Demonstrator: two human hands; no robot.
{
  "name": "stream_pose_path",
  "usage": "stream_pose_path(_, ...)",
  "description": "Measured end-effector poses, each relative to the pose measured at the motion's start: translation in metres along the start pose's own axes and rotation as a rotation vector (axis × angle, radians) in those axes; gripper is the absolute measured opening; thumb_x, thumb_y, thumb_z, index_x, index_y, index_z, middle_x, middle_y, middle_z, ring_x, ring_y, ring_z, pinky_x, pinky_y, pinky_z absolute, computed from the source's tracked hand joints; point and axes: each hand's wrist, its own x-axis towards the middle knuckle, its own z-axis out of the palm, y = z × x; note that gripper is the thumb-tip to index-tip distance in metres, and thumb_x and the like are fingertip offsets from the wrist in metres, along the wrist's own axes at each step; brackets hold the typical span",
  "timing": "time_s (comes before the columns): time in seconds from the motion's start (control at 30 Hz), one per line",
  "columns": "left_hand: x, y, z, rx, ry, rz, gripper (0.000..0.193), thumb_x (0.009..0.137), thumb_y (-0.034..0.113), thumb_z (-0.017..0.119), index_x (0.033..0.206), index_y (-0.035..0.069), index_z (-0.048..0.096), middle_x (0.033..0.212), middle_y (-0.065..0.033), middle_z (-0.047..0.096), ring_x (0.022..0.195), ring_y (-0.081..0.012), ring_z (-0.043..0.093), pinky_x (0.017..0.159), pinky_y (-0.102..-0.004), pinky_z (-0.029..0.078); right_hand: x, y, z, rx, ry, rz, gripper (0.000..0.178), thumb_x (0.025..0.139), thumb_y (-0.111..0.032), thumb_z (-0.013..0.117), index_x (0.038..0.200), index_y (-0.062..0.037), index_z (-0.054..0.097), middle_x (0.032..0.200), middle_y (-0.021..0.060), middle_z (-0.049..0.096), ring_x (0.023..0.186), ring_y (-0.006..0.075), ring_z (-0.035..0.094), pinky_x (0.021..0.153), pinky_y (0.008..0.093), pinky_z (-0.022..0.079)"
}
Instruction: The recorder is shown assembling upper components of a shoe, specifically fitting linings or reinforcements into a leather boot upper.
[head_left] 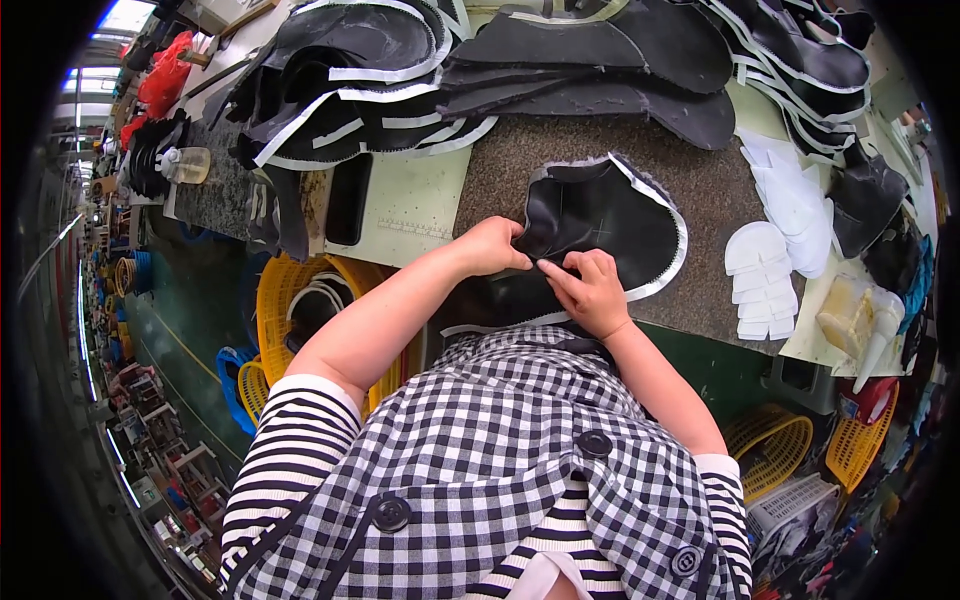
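Looking down from the head camera: my left hand [492, 246] is curled into a loose fist with the fingertips pinching the near-left edge of a black cut piece with a white border [600, 215]. My right hand [590, 290] sits just beside it, thumb and fingers pressed together and nipping the same edge, knuckles up, wrist bent back toward me. Both forearms come up from the bottom of the picture, bare below striped sleeves (I've got a checked vest on over that).

The piece lies flat at the near edge of the workbench [500, 170], on its speckled brown part, and a flap of it hangs over the edge toward my chest. At the far edge there's a big heap of black cut pieces [480, 60] with white trim, spilling from the far-left corner across to the far-right. Right of my piece is a stack of white curved pads [762, 280], and near the right edge a plastic bottle with a cone nozzle [880, 325] lies tipped over. A black flat rectangle [348, 198] lies on the pale mat at the left. Below the bench: yellow baskets [290, 300] on the left, more on the right, green floor.

My fingertips are mostly hidden under the knuckles, and the far-left room is too warped to make out.
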Motion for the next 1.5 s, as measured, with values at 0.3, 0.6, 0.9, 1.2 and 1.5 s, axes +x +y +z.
stream_pose_path(0.3, -0.003, 0.008, -0.006, 0.117, -0.009, 0.025, 0.037, 0.07, 0.017, 0.078, 0.099, -0.004, 0.067, 0.088, -0.0167, 0.07, 0.082, -0.0223, 0.066, 0.078, -0.0348, 0.049, 0.007, -0.006, -0.001, -0.049, -0.1, 0.046, 0.037, 0.075, -0.013, 0.07, 0.111, -0.0217, 0.069, 0.095, 0.0027, 0.053, 0.09, 0.0231, 0.052, 0.082, 0.0368, 0.042)
stream_pose_path(0.6, -0.006, 0.021, 0.014, 0.217, 0.117, -0.069, 0.042, 0.071, 0.029, 0.081, 0.097, -0.002, 0.068, 0.088, -0.0199, 0.069, 0.085, -0.0313, 0.068, 0.078, -0.038, 0.051, 0.002, 0.006, 0.0, 0.198, 0.071, 0.112, 0.021, 0.074, -0.003, 0.071, 0.093, -0.0083, 0.067, 0.092, 0.007, 0.061, 0.087, 0.0253, 0.059, 0.08, 0.0362, 0.047)
stream_pose_path(0.9, -0.051, 0.054, 0.002, 0.594, 0.109, 0.204, 0.028, 0.075, 0.019, 0.075, 0.093, 0.0, 0.065, 0.094, -0.0167, 0.065, 0.093, -0.0362, 0.063, 0.079, -0.0449, 0.05, 0.065, -0.005, -0.079, -0.026, 0.205, 0.08, 0.032, 0.074, -0.009, 0.075, 0.105, -0.0091, 0.067, 0.098, 0.006, 0.063, 0.093, 0.0266, 0.058, 0.084, 0.0363, 0.045)
stream_pose_path(1.2, -0.054, 0.061, 0.004, 0.614, 0.16, 0.47, 0.034, 0.07, 0.012, 0.076, 0.099, 0.003, 0.063, 0.092, -0.0111, 0.06, 0.096, -0.0321, 0.06, 0.085, -0.0429, 0.048, 0.083, 0.0, -0.089, 0.186, -0.223, 0.717, 0.04, 0.066, -0.02, 0.084, 0.097, -0.0043, 0.063, 0.08, 0.0082, 0.061, 0.072, 0.0241, 0.061, 0.068, 0.0354, 0.05)
stream_pose_path(1.5, 0.015, 0.105, -0.016, -0.416, 0.06, -0.016, 0.041, 0.085, 0.043, 0.071, 0.096, 0.003, 0.068, 0.071, 0.002, 0.057, 0.066, -0.0075, 0.049, 0.064, -0.0231, 0.045, 0.065, 0.0, -0.073, 0.157, 0.157, 0.41, 0.02, 0.073, -0.009, 0.077, 0.077, -0.0038, 0.058, 0.076, 0.0099, 0.059, 0.07, 0.027, 0.061, 0.064, 0.0358, 0.05)
